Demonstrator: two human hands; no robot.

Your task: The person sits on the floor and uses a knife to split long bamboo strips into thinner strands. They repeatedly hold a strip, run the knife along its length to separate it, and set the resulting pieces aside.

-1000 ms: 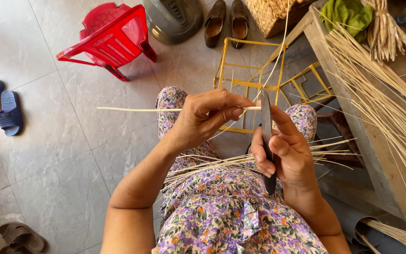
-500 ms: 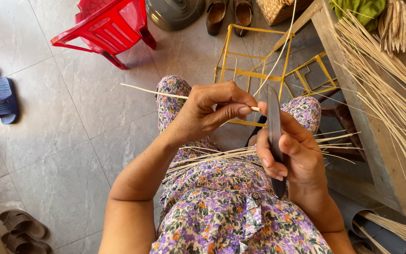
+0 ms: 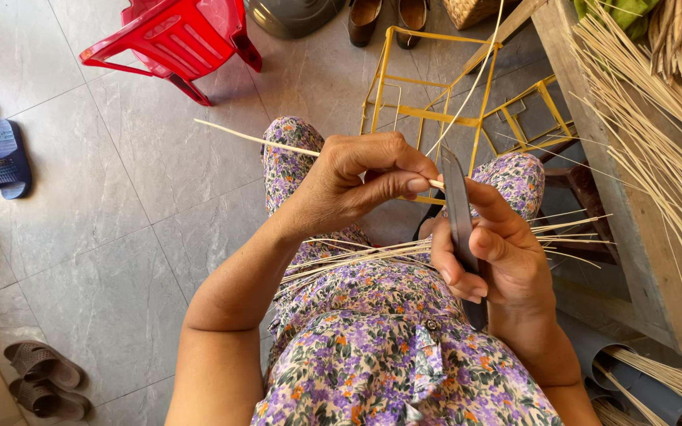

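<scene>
Thin cane strip (image 3: 278, 143) now tilted lower, pinched in left hand (image 3: 357, 185); right hand (image 3: 499, 252) clamped on dark knife (image 3: 458, 217).

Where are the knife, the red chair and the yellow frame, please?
knife (image 3: 456, 201): head view, middle of the blade.
red chair (image 3: 187, 31): head view, seat.
yellow frame (image 3: 420, 114): head view, crossbar.

Home craft workshop: cane strips (image 3: 657, 150), tiled floor (image 3: 120, 237).

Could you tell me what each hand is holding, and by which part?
The left hand pinches a thin pale strip near its right end; the right hand grips a dark knife by its lower handle.
</scene>
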